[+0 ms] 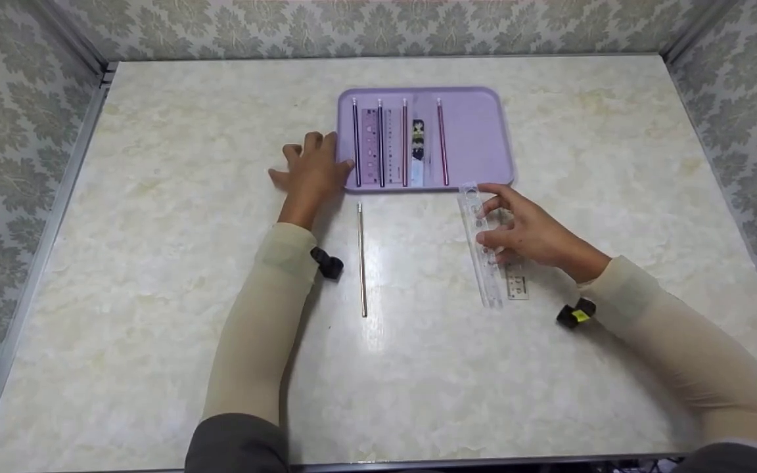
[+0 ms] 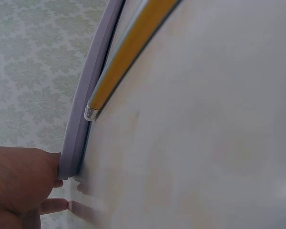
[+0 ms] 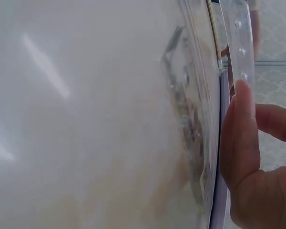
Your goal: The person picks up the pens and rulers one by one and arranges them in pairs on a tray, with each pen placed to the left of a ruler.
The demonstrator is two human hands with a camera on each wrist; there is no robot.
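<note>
In the head view, my right hand [image 1: 533, 226] pinches a clear plastic ruler [image 1: 483, 263] between thumb and fingers, just in front of the purple tray's right part. The right wrist view shows the thumb pressed against this ruler [image 3: 240, 43]. My left hand [image 1: 313, 167] rests at the left side of the purple tray [image 1: 477, 144], fingers spread and thumb at its rim. A gold pencil [image 1: 362, 263] lies on the table between the arms. Beneath the right hand, another clear ruler [image 1: 518, 286] lies partly hidden.
Inside the tray are two dark pencils [image 1: 356, 144], two red pencils [image 1: 443, 144], a pinkish clear ruler [image 1: 370, 144], another clear ruler [image 1: 391, 144] and a black patterned item with a pale lower end [image 1: 418, 148]. Patterned walls border the marble-look table [image 1: 155, 295].
</note>
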